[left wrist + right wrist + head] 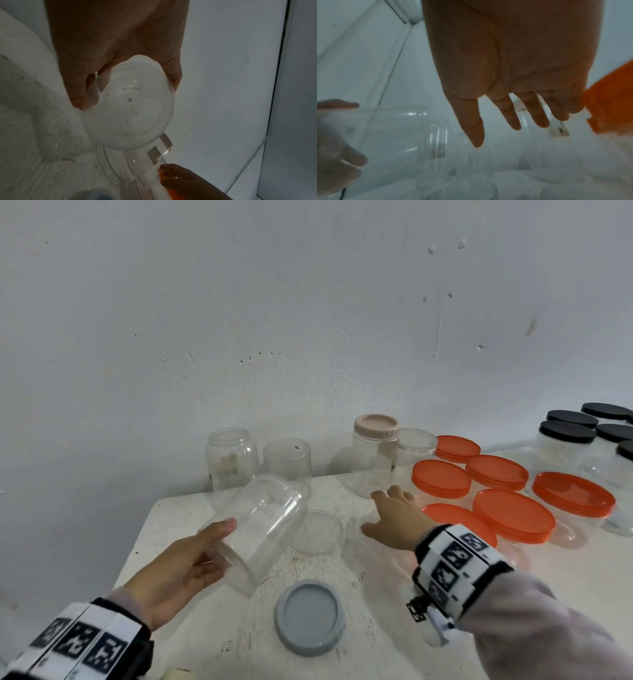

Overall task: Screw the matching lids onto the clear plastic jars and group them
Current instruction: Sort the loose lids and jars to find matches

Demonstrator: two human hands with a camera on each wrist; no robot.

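Note:
My left hand (191, 559) grips a clear lidless jar (263, 525) by its base, tilted above the white table (370, 604), mouth pointing away. The left wrist view shows the jar's round bottom (130, 108) between thumb and fingers (77, 88). My right hand (394, 515) hovers open, fingers spread, just in front of a clear jar with a pink lid (376, 453); its straight fingers (510, 116) hold nothing. A clear lid (318, 531) lies beside the held jar. A grey lid (310, 618) lies upside down near the front.
Two lidless clear jars (231, 458) (287, 458) stand at the back left by the wall. Several orange-lidded jars (513, 515) crowd the right, and several black-lidded jars (568, 440) stand at the far right. Another clear lid (416, 445) sits behind the pink-lidded jar.

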